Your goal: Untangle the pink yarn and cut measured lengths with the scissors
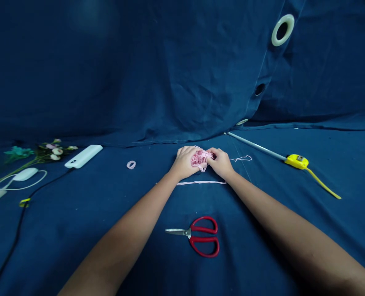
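Observation:
A tangled bundle of pink yarn [201,158] lies between my two hands on the blue cloth. My left hand [185,160] is wrapped round its left side. My right hand [221,161] pinches the bundle's right edge, thumb towards me; its fingertips are partly hidden. A loose yarn tail [243,158] runs out to the right past my right hand. Nearer to me, a few straight strands of pink yarn [200,182] stretch sideways below my wrists. Red-handled scissors [191,234] rest between my forearms, blades pointing left.
A small pink yarn coil [131,165] sits to the left. Farther left are a white power strip [84,156] with a black cable [19,222], a white device [26,174] and artificial flowers [56,152]. A yellow tape measure [297,161] and a grey rod [256,146] lie right. Blue curtain [170,74] hangs behind.

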`<state>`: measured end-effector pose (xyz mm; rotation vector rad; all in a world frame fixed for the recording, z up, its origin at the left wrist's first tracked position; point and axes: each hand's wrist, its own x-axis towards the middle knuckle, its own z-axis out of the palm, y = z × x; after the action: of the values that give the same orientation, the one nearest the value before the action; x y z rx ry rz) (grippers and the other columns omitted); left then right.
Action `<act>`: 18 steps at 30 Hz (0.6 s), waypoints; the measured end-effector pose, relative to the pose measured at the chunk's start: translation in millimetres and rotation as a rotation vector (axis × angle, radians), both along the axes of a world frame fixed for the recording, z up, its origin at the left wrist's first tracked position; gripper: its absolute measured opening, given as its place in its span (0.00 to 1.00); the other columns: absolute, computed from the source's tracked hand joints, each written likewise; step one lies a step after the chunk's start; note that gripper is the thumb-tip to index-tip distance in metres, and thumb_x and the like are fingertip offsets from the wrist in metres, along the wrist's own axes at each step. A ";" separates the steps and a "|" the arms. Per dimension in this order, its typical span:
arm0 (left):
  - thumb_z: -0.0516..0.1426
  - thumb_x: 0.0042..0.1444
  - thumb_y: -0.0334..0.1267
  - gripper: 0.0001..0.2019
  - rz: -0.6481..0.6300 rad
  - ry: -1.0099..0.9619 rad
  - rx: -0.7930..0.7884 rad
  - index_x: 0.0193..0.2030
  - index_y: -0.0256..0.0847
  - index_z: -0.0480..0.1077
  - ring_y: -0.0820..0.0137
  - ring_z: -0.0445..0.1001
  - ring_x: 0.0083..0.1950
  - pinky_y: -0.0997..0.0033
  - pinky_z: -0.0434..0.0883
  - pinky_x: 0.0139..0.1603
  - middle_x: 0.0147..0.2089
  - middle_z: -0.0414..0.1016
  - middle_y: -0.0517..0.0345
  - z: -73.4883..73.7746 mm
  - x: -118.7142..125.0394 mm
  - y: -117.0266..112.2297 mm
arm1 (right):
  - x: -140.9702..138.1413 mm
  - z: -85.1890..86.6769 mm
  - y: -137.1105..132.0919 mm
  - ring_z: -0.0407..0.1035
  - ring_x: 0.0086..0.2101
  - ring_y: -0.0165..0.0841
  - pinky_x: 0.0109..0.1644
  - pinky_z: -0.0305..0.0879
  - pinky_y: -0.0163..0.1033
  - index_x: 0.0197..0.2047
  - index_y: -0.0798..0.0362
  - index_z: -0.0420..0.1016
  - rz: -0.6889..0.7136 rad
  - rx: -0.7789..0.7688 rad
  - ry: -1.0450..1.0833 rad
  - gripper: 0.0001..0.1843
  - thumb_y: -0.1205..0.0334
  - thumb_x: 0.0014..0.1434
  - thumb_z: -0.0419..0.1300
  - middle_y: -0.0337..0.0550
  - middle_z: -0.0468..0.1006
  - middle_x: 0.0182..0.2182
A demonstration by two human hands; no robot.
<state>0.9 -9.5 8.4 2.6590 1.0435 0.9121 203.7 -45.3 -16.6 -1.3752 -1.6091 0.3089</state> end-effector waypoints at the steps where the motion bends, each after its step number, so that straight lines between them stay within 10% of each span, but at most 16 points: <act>1: 0.66 0.56 0.41 0.23 0.009 0.027 0.002 0.59 0.47 0.74 0.53 0.70 0.64 0.53 0.62 0.68 0.61 0.78 0.53 -1.6 0.9 1.3 | -1.0 0.9 -0.9 0.72 0.38 0.41 0.47 0.68 0.45 0.41 0.49 0.82 0.043 0.020 -0.030 0.11 0.64 0.55 0.62 0.43 0.82 0.35; 5: 0.62 0.56 0.32 0.13 0.108 0.022 0.009 0.48 0.44 0.77 0.55 0.74 0.56 0.54 0.65 0.62 0.51 0.81 0.53 -7.6 -0.5 9.1 | -2.1 1.1 -1.7 0.73 0.41 0.42 0.50 0.66 0.47 0.44 0.48 0.83 0.098 0.090 -0.095 0.12 0.64 0.59 0.60 0.44 0.84 0.39; 18: 0.64 0.54 0.30 0.10 0.450 -0.118 0.007 0.41 0.47 0.72 0.52 0.74 0.54 0.54 0.68 0.55 0.48 0.78 0.53 -5.1 -3.6 6.8 | 2.2 -1.3 -1.1 0.74 0.39 0.43 0.53 0.63 0.49 0.45 0.48 0.78 -0.344 0.023 0.035 0.13 0.60 0.60 0.55 0.42 0.81 0.35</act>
<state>-2.7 -2.7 3.4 2.3766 1.6444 1.1309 205.9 -46.4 -18.0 -1.5885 -1.3142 0.1073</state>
